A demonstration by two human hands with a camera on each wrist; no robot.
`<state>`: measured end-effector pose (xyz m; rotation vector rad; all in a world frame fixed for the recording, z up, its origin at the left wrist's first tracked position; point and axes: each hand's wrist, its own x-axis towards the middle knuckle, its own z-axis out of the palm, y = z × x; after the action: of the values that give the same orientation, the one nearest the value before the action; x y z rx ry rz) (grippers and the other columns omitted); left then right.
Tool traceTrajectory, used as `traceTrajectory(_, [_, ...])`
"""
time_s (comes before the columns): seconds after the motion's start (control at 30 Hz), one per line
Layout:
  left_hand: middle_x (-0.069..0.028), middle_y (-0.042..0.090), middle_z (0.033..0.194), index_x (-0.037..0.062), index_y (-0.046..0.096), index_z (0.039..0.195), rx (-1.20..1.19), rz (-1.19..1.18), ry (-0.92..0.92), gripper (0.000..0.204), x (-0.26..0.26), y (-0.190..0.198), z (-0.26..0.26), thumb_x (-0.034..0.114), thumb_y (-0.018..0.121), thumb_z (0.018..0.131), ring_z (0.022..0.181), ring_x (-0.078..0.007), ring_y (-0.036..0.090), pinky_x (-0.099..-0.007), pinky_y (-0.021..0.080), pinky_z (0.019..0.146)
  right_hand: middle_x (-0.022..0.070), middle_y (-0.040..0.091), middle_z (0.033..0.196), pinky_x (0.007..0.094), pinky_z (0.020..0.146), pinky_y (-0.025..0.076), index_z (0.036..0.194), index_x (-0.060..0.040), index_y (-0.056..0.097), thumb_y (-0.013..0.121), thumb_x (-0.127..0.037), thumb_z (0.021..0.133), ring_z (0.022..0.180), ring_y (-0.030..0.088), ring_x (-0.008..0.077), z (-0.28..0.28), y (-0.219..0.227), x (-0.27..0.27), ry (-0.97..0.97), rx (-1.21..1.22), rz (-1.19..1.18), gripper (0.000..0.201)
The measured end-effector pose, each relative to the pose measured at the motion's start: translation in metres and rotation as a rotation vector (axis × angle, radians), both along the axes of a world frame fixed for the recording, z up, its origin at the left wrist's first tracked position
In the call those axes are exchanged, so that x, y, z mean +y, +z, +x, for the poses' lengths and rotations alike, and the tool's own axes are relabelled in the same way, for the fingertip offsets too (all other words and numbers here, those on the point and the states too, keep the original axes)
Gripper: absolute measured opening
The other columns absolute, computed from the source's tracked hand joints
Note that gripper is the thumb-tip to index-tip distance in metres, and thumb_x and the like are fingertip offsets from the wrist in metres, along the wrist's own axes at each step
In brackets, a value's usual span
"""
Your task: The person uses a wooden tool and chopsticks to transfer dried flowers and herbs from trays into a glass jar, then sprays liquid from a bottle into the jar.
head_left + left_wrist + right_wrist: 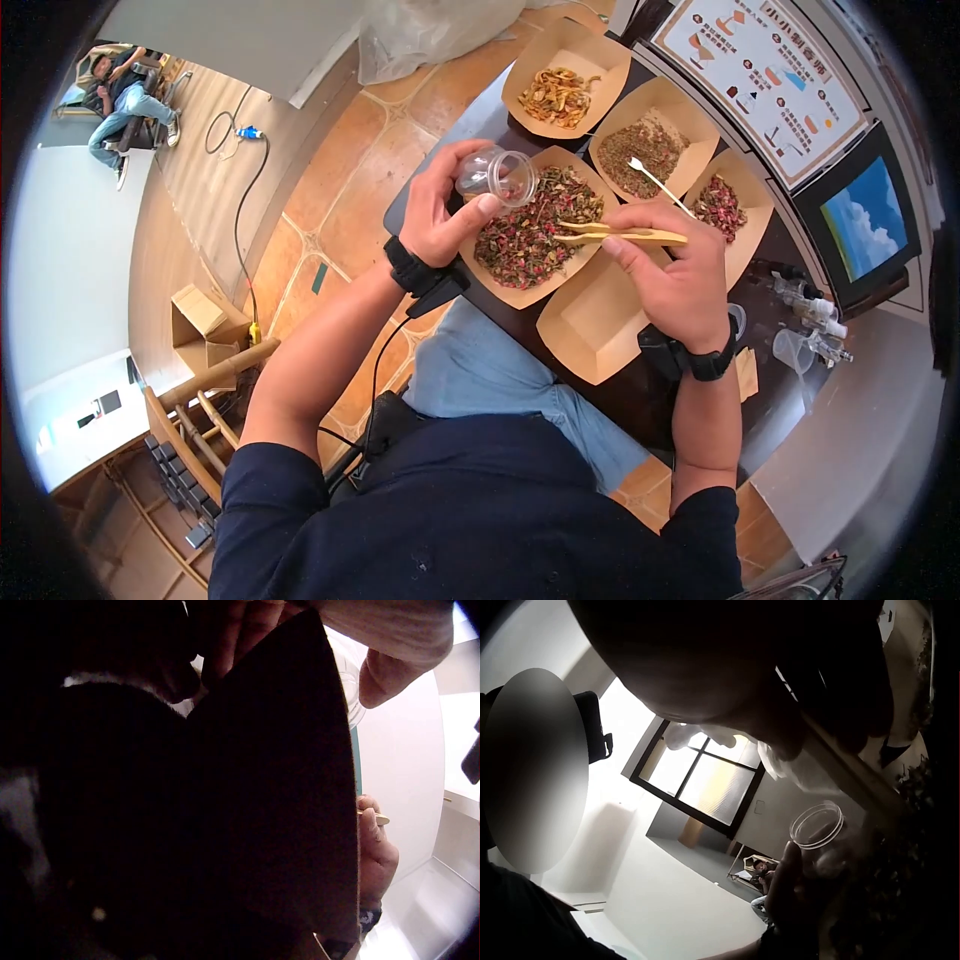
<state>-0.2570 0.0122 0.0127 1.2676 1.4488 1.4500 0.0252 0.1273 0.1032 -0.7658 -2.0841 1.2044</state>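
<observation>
My left hand [440, 212] grips a small clear jar [484, 176], tilted with its round mouth facing right, above the near-left paper tray [518, 298]. That tray holds a mix of dried petals and herbs [520, 245]. Between the thumb and fingers of my right hand [685, 278] is a pair of wooden tongs [655, 238]. Their tips overlap the herb mix, just right of the jar. In the right wrist view the jar's rim [817, 825] shows below the dark tongs [855, 774]. A dark shape fills most of the left wrist view.
A paper tray [600, 315] sits right of the herb tray. Behind are trays of dried slices [560, 97], brown grains [640, 155] with a white stick [660, 185], and red buds [718, 208]. A sign [765, 80], a screen [868, 220] and clear plastic cups [795, 350] stand at right.
</observation>
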Motion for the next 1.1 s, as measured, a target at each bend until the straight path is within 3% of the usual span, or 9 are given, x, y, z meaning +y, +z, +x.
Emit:
traceTrajectory(0.07, [-0.0105,0.071,0.123,-0.0032,0.058,0.143,-0.019,0.000,-0.003,0.069,-0.001,-0.001,-0.001,0.041,0.078,0.095,0.114,-0.0178,0.067,-0.0345,0.051,0.103,0.0134,0.079,0.101,0.0351,0.085,0.059,0.105,0.0007,0.077,0.081,-0.001,0.089,0.092,0.077,0.0241,0.001,0.000,-0.001,0.014,-0.032,0.040,0.017])
traceTrajectory(0.13, [-0.0156,0.069,0.133,-0.0029,0.046,0.154,0.044,-0.054,-0.061,0.082,-0.001,-0.001,-0.006,0.046,0.075,0.095,0.122,-0.0234,0.068,-0.0391,0.056,0.104,0.0138,0.079,0.101,0.0355,0.084,0.059,0.105,0.0006,0.077,0.082,-0.001,0.089,0.091,0.077,0.0249,0.000,0.002,-0.002,-0.081,0.016,0.015,0.017])
traceTrajectory(0.23, [-0.0151,0.068,0.133,-0.0032,0.046,0.154,0.018,-0.079,-0.054,0.083,-0.002,-0.001,-0.006,0.047,0.076,0.095,0.122,-0.0227,0.067,-0.0385,0.056,0.104,0.0142,0.079,0.099,0.0354,0.083,0.059,0.105,0.0007,0.077,0.082,0.001,0.088,0.090,0.077,0.0260,0.001,0.002,-0.002,-0.098,0.034,0.029,0.017])
traceTrajectory(0.47, [-0.0147,0.069,0.132,-0.0032,0.048,0.153,0.035,-0.067,-0.037,0.081,-0.001,0.000,-0.004,0.046,0.075,0.094,0.122,-0.0225,0.067,-0.0386,0.055,0.105,0.0144,0.078,0.098,0.0349,0.081,0.058,0.105,0.0008,0.077,0.081,0.005,0.087,0.089,0.077,0.0272,-0.003,0.000,-0.006,0.008,0.044,0.001,0.018])
traceTrajectory(0.53, [-0.0111,0.071,0.123,-0.0036,0.057,0.144,0.027,0.014,0.013,0.071,0.000,0.000,0.000,0.043,0.077,0.095,0.114,-0.0183,0.067,-0.0343,0.050,0.104,0.0149,0.077,0.097,0.0352,0.080,0.058,0.105,0.0010,0.076,0.081,0.005,0.086,0.088,0.076,0.0297,-0.004,-0.005,-0.007,0.049,0.069,0.039,0.020])
traceTrajectory(0.77, [-0.0111,0.070,0.124,-0.0037,0.057,0.144,0.019,0.009,0.008,0.072,0.000,-0.001,-0.002,0.043,0.078,0.094,0.115,-0.0184,0.066,-0.0343,0.050,0.104,0.0157,0.077,0.096,0.0361,0.079,0.058,0.105,0.0013,0.075,0.081,0.006,0.085,0.087,0.076,0.0325,-0.007,-0.008,-0.008,0.047,0.038,0.102,0.021])
traceTrajectory(1.03, [-0.0114,0.070,0.124,-0.0035,0.058,0.144,-0.024,0.011,0.005,0.070,0.000,-0.002,0.000,0.042,0.079,0.095,0.115,-0.0181,0.066,-0.0339,0.050,0.104,0.0090,0.079,0.101,0.0286,0.080,0.059,0.108,0.0016,0.076,0.078,0.005,0.096,0.088,0.073,0.0136,0.000,-0.009,-0.004,-0.063,0.130,-0.086,0.014])
traceTrajectory(1.1, [-0.0113,0.070,0.124,-0.0036,0.058,0.144,-0.026,0.007,0.009,0.070,0.000,-0.003,0.000,0.042,0.079,0.095,0.115,-0.0181,0.066,-0.0339,0.050,0.104,0.0086,0.079,0.102,0.0278,0.081,0.059,0.110,0.0021,0.076,0.078,0.004,0.096,0.090,0.073,0.0130,0.002,-0.006,-0.003,-0.080,0.154,-0.118,0.014])
